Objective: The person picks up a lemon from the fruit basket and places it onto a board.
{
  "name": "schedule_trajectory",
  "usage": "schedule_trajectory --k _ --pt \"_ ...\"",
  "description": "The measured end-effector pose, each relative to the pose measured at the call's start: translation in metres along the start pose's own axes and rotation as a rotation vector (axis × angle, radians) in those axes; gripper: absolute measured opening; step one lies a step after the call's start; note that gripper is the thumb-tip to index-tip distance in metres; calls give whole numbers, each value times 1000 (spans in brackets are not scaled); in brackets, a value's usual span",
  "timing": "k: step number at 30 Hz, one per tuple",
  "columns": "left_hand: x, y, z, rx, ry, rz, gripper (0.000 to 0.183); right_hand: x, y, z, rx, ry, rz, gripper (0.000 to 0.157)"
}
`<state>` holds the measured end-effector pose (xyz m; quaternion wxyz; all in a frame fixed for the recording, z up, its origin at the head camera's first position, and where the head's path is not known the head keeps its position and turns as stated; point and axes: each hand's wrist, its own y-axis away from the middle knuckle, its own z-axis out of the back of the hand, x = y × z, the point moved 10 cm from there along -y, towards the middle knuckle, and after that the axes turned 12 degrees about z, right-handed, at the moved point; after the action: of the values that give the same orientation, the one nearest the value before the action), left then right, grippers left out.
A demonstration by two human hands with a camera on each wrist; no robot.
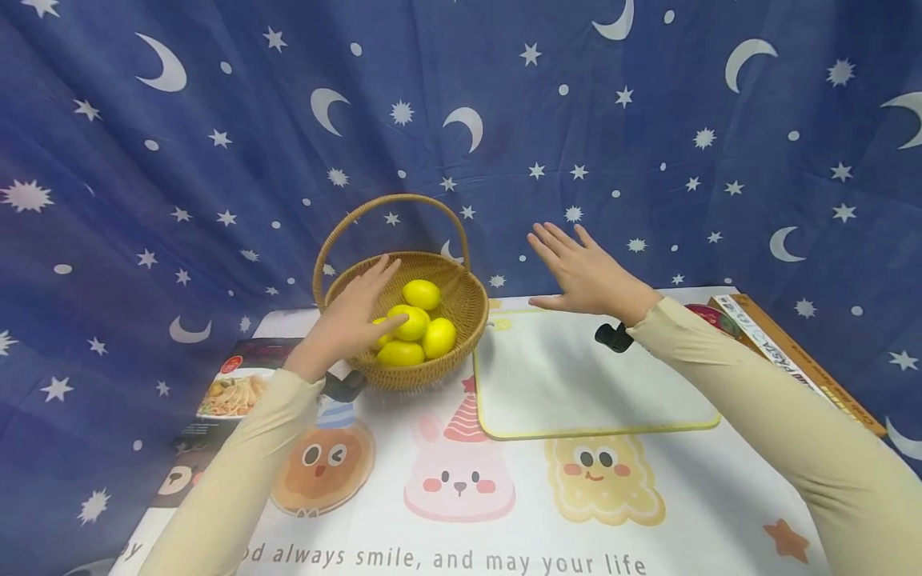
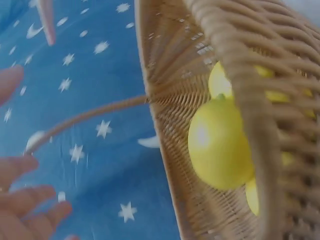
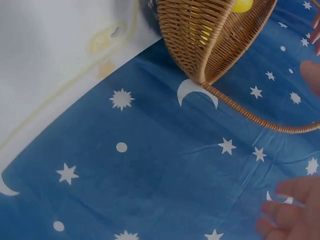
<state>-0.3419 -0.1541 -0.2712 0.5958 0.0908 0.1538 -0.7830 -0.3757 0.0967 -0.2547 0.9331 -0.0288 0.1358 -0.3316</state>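
Note:
A woven wicker basket (image 1: 461,296) with a tall arched handle (image 1: 392,198) holds several yellow lemons (image 1: 421,295). My left hand (image 1: 349,316) hovers over the basket's left side in the head view, its fingers extended and holding nothing. In the left wrist view, the fingertips (image 2: 37,200) are apart from the basket rim, and a lemon (image 2: 220,142) shows inside. To the right of the basket, my right hand (image 1: 587,276) is raised above the back of a white board with a yellow edge (image 1: 598,376). Its fingers are spread, with nothing in them.
Left of the basket lies a dark package with a pasta picture (image 1: 234,392). Boxes, one marked PASTA (image 1: 785,352), line the right edge beside the board. A cartoon-printed tablecloth (image 1: 461,536) covers the table, and a blue star-and-moon curtain (image 1: 504,120) hangs behind it.

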Motion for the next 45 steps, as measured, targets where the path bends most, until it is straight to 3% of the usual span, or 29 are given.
schedule_trajectory --k 5,9,13,16,20,26,28,31,36,41,45 --pt "26 18 31 -175 248 -24 53 9 -17 14 -49 53 114 91" --pt "50 32 55 -330 387 -28 31 13 -34 22 -39 1 161 86" --pt "73 38 75 -411 500 -3 24 11 -53 27 -23 -197 130 78" --pt "88 36 86 -422 572 51 25 9 -66 26 -10 -392 92 72" --pt "106 24 89 -344 714 92 23 10 -83 17 16 -612 67 65" --pt "118 4 66 -49 974 76 19 19 -111 0 25 -911 77 58" --pt "119 0 57 26 998 87 21 25 -120 -6 36 -990 84 58" --pt "118 -5 46 101 961 115 22 33 -132 -16 52 -1085 81 54" --pt "115 -9 39 138 831 156 32 48 -151 -34 72 -1240 47 51" --pt "112 -7 36 155 837 162 39 62 -163 -57 96 -1396 -6 51" --pt "114 -5 32 184 827 158 38 71 -168 -80 135 -1417 -71 52"
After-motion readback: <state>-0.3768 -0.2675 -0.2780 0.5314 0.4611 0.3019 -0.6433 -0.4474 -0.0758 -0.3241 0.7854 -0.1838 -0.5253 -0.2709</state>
